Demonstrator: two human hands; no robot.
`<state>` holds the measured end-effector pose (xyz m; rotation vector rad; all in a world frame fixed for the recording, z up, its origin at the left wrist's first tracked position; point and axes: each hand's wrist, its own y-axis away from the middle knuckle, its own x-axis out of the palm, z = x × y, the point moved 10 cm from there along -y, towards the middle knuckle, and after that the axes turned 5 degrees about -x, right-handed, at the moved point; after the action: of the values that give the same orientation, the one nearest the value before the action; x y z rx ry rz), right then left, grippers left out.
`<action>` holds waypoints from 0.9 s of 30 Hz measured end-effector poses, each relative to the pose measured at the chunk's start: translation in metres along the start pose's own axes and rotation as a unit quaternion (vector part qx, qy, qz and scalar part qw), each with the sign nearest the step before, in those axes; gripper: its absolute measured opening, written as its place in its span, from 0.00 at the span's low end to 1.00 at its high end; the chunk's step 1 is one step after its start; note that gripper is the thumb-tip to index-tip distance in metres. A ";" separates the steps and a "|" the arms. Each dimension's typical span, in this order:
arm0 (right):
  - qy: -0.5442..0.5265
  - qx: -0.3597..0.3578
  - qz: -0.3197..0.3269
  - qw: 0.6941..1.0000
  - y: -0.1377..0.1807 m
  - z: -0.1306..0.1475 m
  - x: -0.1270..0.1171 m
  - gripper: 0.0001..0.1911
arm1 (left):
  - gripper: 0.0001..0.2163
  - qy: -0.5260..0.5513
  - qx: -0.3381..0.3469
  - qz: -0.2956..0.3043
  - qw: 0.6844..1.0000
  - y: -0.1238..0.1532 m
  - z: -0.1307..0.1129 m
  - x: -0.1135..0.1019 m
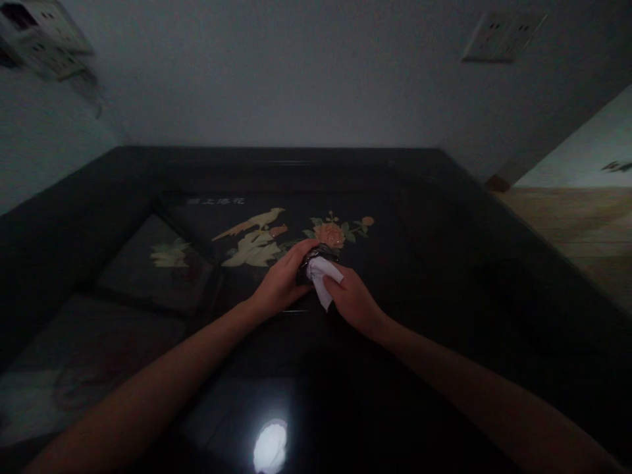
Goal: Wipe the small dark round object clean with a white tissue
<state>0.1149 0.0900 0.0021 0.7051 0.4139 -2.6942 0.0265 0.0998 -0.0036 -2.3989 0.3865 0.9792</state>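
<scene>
Near the middle of a glossy black tabletop point(444, 263), my left hand point(282, 280) curls around the left side of a small, dark, shiny object point(323, 251). It looks like a glass dish, but the dim light and my hands hide most of its shape. My right hand point(358, 299) pinches a white tissue point(320, 273), pressing its upper end against the object. A loose corner of the tissue hangs down between both hands.
A pale bird design point(251, 224) and an orange flower design point(330, 234) decorate the tabletop. Behind it stands a wall point(276, 79) with sockets at upper right point(503, 36) and upper left point(49, 56). Wooden floor point(567, 217) shows at right. A bright light reflection point(270, 447) lies in front.
</scene>
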 end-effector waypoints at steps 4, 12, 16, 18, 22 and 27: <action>0.247 -0.096 0.101 0.959 0.006 0.020 0.020 0.14 | 0.33 -0.001 0.008 0.003 1.000 -0.001 -0.003 0.000; 0.487 -0.268 0.104 0.825 0.018 0.039 0.038 0.17 | 0.31 0.001 -0.005 -0.007 1.000 -0.001 0.001 0.001; 0.477 -0.286 0.112 0.823 0.017 0.038 0.036 0.16 | 0.32 0.007 -0.006 -0.012 1.000 -0.001 0.001 0.000; 0.458 -0.277 0.122 0.836 0.016 0.038 0.034 0.15 | 0.32 0.010 -0.008 -0.009 1.000 -0.001 0.001 0.000; 0.378 -0.201 0.147 0.892 0.011 0.033 0.030 0.14 | 0.33 0.007 -0.006 -0.002 1.000 -0.001 -0.001 0.000; 0.147 -0.059 0.087 0.984 0.002 0.017 0.012 0.11 | 0.33 -0.001 0.004 0.006 1.000 0.000 -0.003 0.000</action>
<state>0.0982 0.0791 0.0097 1.0566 0.5511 -2.3865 0.0285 0.0977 -0.0017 -2.3904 0.4042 0.9826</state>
